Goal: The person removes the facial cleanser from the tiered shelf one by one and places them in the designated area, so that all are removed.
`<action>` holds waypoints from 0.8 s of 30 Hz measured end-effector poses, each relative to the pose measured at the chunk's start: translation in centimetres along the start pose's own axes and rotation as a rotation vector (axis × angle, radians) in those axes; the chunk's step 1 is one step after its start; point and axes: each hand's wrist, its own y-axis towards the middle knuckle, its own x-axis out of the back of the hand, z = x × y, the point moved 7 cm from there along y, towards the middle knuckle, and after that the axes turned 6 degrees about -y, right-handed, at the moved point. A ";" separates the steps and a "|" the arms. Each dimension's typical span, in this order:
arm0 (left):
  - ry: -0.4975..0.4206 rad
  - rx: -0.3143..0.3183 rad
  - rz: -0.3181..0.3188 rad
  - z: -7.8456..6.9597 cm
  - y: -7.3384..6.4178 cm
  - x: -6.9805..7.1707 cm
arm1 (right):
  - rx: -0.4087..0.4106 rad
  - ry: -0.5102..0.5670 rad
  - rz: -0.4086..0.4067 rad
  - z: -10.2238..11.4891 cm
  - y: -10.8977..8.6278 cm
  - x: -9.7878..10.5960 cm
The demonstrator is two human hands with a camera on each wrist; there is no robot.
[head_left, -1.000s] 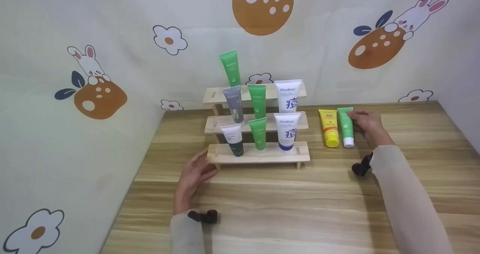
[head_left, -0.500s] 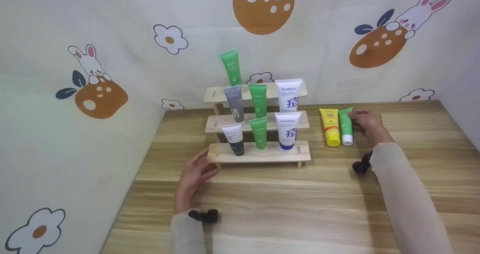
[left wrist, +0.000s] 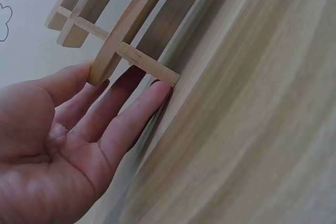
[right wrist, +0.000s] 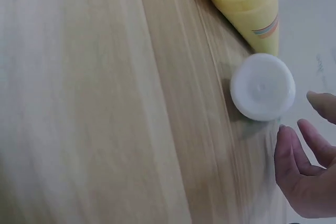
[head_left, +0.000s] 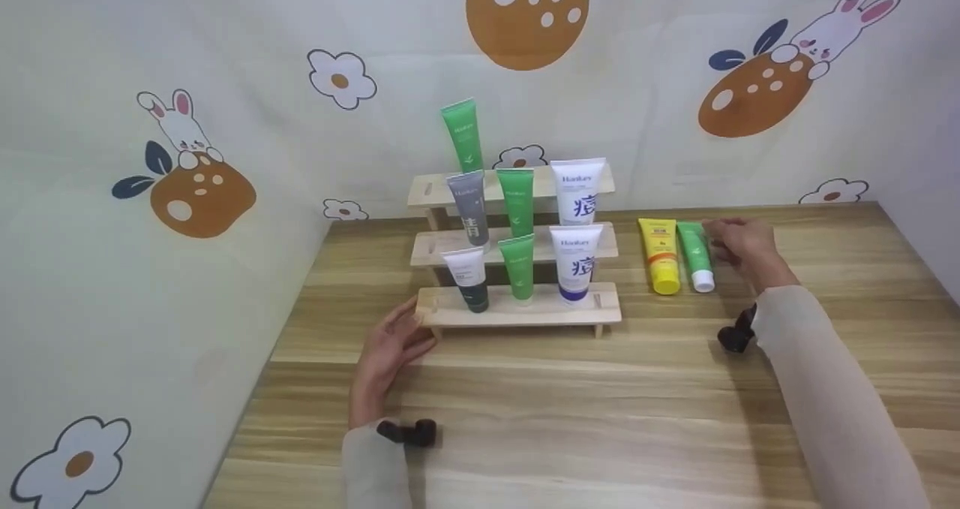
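In the head view my left hand (head_left: pixel 390 344) is at the left end of a three-tier wooden shelf (head_left: pixel 517 314). The left wrist view shows my thumb touching the board's end and fairly straight fingers (left wrist: pixel 139 114) under it, against a leg. My right hand (head_left: pixel 746 246) is beside the top end of a green squeeze tube (head_left: pixel 695 246) lying on the table. Its white cap (right wrist: pixel 262 87) shows in the right wrist view, with nothing seen between my parted thumb and fingers. Contact with the tube cannot be told. A yellow tube (head_left: pixel 660 257) lies beside it.
The shelf bears several tubes: green (head_left: pixel 463 135), grey (head_left: pixel 469 209), white-and-blue (head_left: pixel 575 263), and white with a dark green lower part (head_left: pixel 466 280). Patterned cloth (head_left: pixel 405 13) hangs behind the wood-grain table (head_left: pixel 570 419).
The green tube's cap end swung slightly left, then back right. My right hand has since shifted a little to the right, away from the tube. My left hand stays at the shelf.
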 end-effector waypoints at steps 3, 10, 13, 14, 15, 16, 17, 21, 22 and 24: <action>-0.004 0.003 0.004 0.0 0.0 0.0 | 0.066 -0.033 -0.009 1.4 -0.6 0.2; -0.009 -0.002 0.012 0.0 0.0 -0.1 | 0.248 -0.105 -0.035 6.5 -2.9 0.4; -0.004 -0.004 0.013 0.0 -0.1 -0.1 | 0.300 -0.096 -0.035 8.9 -4.1 0.5; -0.003 -0.005 0.013 0.0 -0.1 -0.1 | 0.318 -0.091 -0.032 9.6 -4.5 0.5; -0.003 -0.005 0.012 0.0 -0.1 -0.1 | 0.337 -0.086 -0.030 10.3 -5.0 0.5; -0.005 -0.003 0.012 0.0 -0.1 -0.1 | 0.358 -0.086 -0.028 11.0 -5.4 0.5; -0.007 0.000 0.010 0.0 -0.1 -0.1 | 0.375 -0.083 -0.023 11.6 -5.8 0.4; -0.017 0.004 -0.001 0.1 0.0 -0.1 | 0.432 -0.059 -0.006 13.9 -7.4 -0.1; -0.020 0.004 -0.001 0.1 0.0 -0.1 | 0.441 -0.058 0.000 14.5 -7.7 -0.3; -0.018 0.006 -0.007 0.1 -0.1 -0.1 | 0.449 -0.061 0.016 15.4 -8.5 -0.8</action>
